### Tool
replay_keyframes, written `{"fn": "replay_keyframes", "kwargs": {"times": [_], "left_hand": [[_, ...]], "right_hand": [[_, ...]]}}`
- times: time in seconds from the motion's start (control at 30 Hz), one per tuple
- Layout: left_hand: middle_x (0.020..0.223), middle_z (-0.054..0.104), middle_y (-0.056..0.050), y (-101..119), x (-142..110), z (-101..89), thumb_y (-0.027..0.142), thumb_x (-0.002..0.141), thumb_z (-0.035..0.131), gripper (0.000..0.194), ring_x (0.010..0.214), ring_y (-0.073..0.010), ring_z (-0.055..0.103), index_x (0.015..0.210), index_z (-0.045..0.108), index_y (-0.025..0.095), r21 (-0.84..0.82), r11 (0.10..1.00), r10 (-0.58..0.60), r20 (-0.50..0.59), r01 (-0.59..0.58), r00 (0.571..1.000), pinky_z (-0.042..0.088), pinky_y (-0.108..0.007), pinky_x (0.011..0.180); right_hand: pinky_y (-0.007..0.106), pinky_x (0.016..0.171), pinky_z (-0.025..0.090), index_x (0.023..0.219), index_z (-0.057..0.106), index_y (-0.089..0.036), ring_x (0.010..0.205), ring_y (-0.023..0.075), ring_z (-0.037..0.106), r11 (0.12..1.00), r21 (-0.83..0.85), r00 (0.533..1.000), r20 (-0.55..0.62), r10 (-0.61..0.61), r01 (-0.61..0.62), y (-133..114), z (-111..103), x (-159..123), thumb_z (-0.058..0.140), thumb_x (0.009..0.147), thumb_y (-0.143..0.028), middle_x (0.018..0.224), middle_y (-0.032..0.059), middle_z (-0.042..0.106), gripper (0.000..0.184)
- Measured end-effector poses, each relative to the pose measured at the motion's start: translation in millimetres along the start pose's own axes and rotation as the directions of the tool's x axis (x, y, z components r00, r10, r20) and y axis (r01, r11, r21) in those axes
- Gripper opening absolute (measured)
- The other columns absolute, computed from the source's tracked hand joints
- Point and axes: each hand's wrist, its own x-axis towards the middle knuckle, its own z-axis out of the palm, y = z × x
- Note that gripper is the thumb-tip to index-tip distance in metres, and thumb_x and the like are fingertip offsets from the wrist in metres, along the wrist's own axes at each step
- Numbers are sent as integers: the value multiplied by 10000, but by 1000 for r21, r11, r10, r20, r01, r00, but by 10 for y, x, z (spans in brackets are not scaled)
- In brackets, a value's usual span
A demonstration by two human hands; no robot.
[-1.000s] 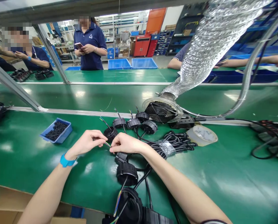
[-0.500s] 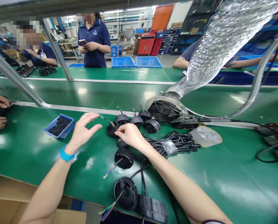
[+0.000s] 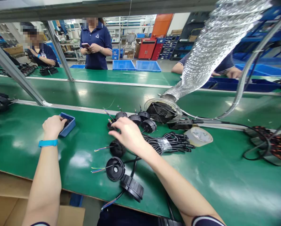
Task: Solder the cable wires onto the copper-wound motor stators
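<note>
My left hand, with a light blue band at the wrist, reaches over the left side of a small blue bin of small black parts. Its fingertips dip into the bin and are mostly hidden. My right hand hovers above a group of round black caps, thumb and fingers apart, nothing visible in it. Just beyond its fingertips, thin coloured wires rise from a partly covered cap. Nearer me lie more caps with wire ends: an upper one, a ring-like one and a tilted one.
A taped bundle of black cables lies right of my right hand, beside a translucent tub. A fan on a silver duct stands behind. A metal post slants at left. Co-workers are across the bench.
My left hand has moved left and down to the blue bin. My right hand's fingers have opened away from the wires they pinched. The view has shifted, and the nearer caps have moved.
</note>
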Motion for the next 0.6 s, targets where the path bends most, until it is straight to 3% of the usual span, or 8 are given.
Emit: {"fn": "replay_keyframes", "kwargs": {"times": [0.07, 0.13, 0.23, 0.33, 0.47, 0.53, 0.6], "left_hand": [[1022, 683, -177, -24, 33, 24, 581, 857, 514, 520, 932, -330, 603, 1104, 721, 173, 3, 998, 64, 93, -64, 994, 459, -449, 793], [1034, 687, -165, -37, 66, 53, 590, 852, 511, 515, 923, -334, 606, 1114, 720, 199, -3, 996, 86, 118, -87, 989, 461, -440, 779], [1005, 701, -146, -56, 117, 89, 497, 835, 567, 402, 889, -326, 612, 1065, 735, 212, -23, 997, 77, 117, -75, 990, 458, -400, 738], [964, 707, -122, -80, 156, 114, 414, 803, 613, 300, 839, -298, 615, 972, 742, 202, -50, 996, 74, 111, -69, 991, 448, -360, 706], [980, 707, -114, -105, 184, 137, 395, 787, 614, 283, 837, -284, 612, 953, 726, 195, -71, 996, 69, 138, -59, 988, 429, -333, 681], [1010, 707, -117, -111, 193, 147, 400, 786, 604, 309, 843, -285, 611, 992, 720, 202, -75, 996, 66, 162, -54, 985, 419, -326, 662], [1019, 711, -110, -117, 200, 162, 399, 782, 602, 318, 829, -272, 612, 1009, 719, 209, -74, 995, 79, 172, -67, 982, 413, -310, 643]], "right_hand": [[315, 759, 440, 970, 732, -162, 887, 230, 613, 985, 92, 976, 153, -158, 145, -137, -24, -84, 707, 867, -401, 896, 92, 680, 262], [309, 738, 434, 914, 742, -156, 855, 225, 617, 961, 139, 916, 294, -272, 240, -213, 21, -147, 739, 847, -337, 821, 82, 687, 193], [337, 845, 422, 849, 747, -160, 856, 214, 618, 940, 177, 878, 339, -337, 292, -207, 114, -178, 698, 875, -186, 763, 67, 705, 61], [357, 911, 404, 841, 745, -161, 809, 191, 614, 943, 234, 927, 236, -291, 236, -129, 155, -180, 629, 918, -157, 761, 57, 718, 139], [308, 801, 446, 915, 738, -174, 794, 179, 602, 885, 462, 998, 11, -67, 54, -20, 234, -239, 555, 964, -194, 795, 49, 715, 191], [306, 797, 460, 1017, 725, -185, 808, 181, 599, 804, 594, 986, -137, 99, 2, 16, 320, -286, 505, 985, -219, 781, 40, 694, 225], [318, 801, 468, 1118, 700, -190, 802, 186, 589, 750, 662, 941, -257, 219, 7, 30, 417, -327, 468, 998, -248, 762, 37, 665, 267]]}}
